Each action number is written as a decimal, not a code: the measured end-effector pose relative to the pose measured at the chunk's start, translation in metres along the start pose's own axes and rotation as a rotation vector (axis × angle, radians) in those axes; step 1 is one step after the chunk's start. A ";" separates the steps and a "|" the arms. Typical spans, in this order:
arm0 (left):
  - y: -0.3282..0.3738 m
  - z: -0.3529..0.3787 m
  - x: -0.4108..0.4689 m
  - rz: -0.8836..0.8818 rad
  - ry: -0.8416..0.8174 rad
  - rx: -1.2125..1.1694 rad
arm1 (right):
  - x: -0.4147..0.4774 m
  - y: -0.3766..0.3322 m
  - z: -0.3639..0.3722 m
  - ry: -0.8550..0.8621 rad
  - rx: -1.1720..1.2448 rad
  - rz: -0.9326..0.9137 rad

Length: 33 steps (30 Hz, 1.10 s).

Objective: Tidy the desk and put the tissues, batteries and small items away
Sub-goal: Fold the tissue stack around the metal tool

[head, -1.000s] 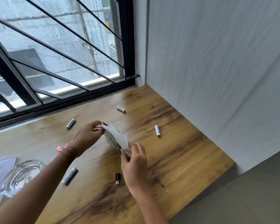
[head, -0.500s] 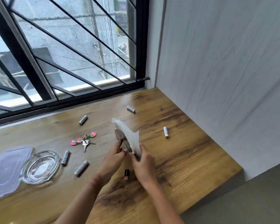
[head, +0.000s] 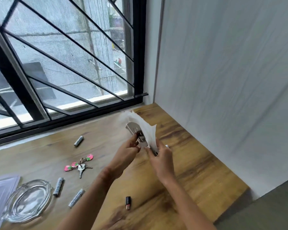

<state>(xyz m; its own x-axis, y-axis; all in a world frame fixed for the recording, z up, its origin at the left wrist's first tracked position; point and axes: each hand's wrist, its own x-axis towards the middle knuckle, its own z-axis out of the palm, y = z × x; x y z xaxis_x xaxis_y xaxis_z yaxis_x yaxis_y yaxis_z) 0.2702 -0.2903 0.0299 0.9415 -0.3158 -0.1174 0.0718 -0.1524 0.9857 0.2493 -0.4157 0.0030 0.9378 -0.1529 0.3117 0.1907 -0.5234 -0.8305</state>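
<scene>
Both hands hold a flat silver tissue pack (head: 136, 132) lifted above the wooden desk (head: 189, 166). A white tissue (head: 145, 128) sticks up out of it. My left hand (head: 129, 150) pinches the pack's near left edge. My right hand (head: 161, 156) grips the pack's lower end and the tissue's base. Several grey batteries lie on the desk: one near the window (head: 78, 141), two (head: 58, 186) (head: 76, 198) by the glass dish. A bunch of keys with pink tags (head: 80, 165) lies left of my left arm. A small black USB stick (head: 128, 202) lies between my forearms.
A clear glass dish (head: 27, 200) stands at the desk's near left, with a translucent plastic lid (head: 2, 188) beside it. A barred window (head: 65, 63) runs along the desk's back. A white wall (head: 231, 80) borders the right side. The desk's near right edge drops to grey floor (head: 264, 211).
The pack and both hands have risen and shifted right over the desk. The view has panned, bringing the keys, dish and more batteries into sight. The tissue stands taller out of the pack.
</scene>
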 end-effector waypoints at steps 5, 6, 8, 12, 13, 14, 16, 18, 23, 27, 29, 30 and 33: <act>0.022 0.007 0.057 0.042 -0.048 0.017 | 0.054 0.013 -0.013 0.056 -0.038 -0.006; 0.025 0.010 0.070 0.054 -0.052 0.014 | 0.066 0.017 -0.015 0.059 -0.042 -0.011; 0.030 0.015 0.096 0.076 -0.054 -0.001 | 0.090 0.028 -0.019 0.053 -0.055 -0.024; 0.029 0.027 0.148 0.051 -0.040 0.011 | 0.132 0.053 -0.023 0.025 -0.046 -0.004; 0.026 0.030 0.161 0.037 -0.033 0.017 | 0.142 0.060 -0.022 0.027 -0.054 0.005; 0.023 0.033 0.172 0.018 -0.027 0.015 | 0.150 0.065 -0.022 0.034 -0.066 0.010; 0.016 0.038 0.195 -0.023 -0.018 -0.002 | 0.168 0.080 -0.019 0.043 -0.078 0.024; 0.009 0.042 0.214 -0.040 -0.019 -0.006 | 0.183 0.093 -0.017 0.041 -0.087 0.045; 0.000 0.045 0.244 -0.077 -0.004 -0.049 | 0.207 0.120 -0.006 0.004 -0.085 0.097; -0.009 0.046 0.261 -0.110 0.018 -0.033 | 0.218 0.129 -0.003 0.021 -0.089 0.110; -0.011 0.045 0.265 -0.126 0.036 -0.037 | 0.221 0.131 -0.002 0.026 -0.066 0.120; -0.013 0.045 0.267 -0.133 0.040 -0.041 | 0.222 0.132 -0.001 0.025 -0.051 0.124; -0.017 0.045 0.271 -0.145 0.038 -0.043 | 0.224 0.135 0.000 0.024 -0.047 0.125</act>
<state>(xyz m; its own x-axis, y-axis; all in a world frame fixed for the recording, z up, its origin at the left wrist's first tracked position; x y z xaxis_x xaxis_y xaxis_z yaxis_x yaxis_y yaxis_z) 0.5091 -0.4155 -0.0241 0.9320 -0.2573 -0.2554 0.2215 -0.1537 0.9630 0.4847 -0.5206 -0.0397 0.9462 -0.2385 0.2187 0.0587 -0.5379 -0.8409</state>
